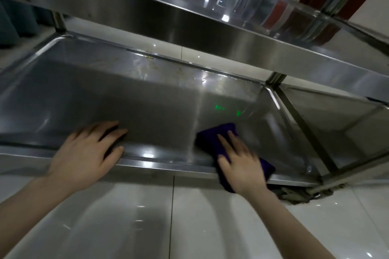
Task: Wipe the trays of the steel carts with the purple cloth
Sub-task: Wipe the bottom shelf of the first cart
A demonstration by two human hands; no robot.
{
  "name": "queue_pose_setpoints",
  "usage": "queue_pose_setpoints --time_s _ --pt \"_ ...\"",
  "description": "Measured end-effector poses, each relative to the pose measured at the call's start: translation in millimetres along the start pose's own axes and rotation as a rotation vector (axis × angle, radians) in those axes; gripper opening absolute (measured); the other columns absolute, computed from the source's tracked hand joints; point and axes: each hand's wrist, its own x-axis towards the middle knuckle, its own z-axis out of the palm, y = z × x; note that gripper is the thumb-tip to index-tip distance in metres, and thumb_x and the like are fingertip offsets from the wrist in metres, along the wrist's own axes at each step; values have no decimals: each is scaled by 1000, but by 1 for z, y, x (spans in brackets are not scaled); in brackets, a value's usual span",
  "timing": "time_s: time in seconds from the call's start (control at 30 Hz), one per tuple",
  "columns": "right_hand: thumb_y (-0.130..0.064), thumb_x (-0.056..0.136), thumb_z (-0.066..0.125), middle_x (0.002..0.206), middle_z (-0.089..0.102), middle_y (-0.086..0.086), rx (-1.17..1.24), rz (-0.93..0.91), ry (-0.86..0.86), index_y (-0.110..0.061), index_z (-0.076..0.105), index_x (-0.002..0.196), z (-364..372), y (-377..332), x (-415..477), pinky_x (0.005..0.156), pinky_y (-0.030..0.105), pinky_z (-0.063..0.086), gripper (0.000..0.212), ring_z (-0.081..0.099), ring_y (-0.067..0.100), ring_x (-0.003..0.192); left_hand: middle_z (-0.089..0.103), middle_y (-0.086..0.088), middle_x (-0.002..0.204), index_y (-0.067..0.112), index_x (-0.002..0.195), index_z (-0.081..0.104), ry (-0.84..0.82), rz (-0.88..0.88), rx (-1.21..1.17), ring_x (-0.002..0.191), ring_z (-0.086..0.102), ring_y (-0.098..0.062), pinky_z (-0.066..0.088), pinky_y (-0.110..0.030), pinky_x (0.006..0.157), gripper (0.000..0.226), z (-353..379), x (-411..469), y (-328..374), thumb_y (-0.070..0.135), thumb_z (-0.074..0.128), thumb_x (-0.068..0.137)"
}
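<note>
I look down into the lower steel tray (117,94) of a cart, under the upper tray (189,25) that crosses the top of the view. My right hand (240,162) presses flat on the folded purple cloth (216,134), which lies over the tray's front rim at the right and hangs partly outside it. My left hand (88,149) rests on the front rim at the left, fingers spread and reaching into the tray, holding nothing. Brownish smears (151,65) mark the tray's back wall.
A second cart's lower tray (345,128) adjoins on the right, beyond a steel leg (275,79). A grey-brown rag or mop head (299,193) lies on the glossy white tiled floor (147,216) under the right corner. Teal fabric (14,21) stands at far left.
</note>
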Motion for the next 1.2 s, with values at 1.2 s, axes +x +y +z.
queue_pose_setpoints --time_s 1.2 --pt "-60 92 20 163 -8 -10 188 -403 -91 -39 8 153 12 -237 69 116 51 -6 65 -8 19 149 53 -10 137 18 133 55 86 -294 -56 123 49 -39 37 -55 101 68 -6 -28 -128 59 28 85"
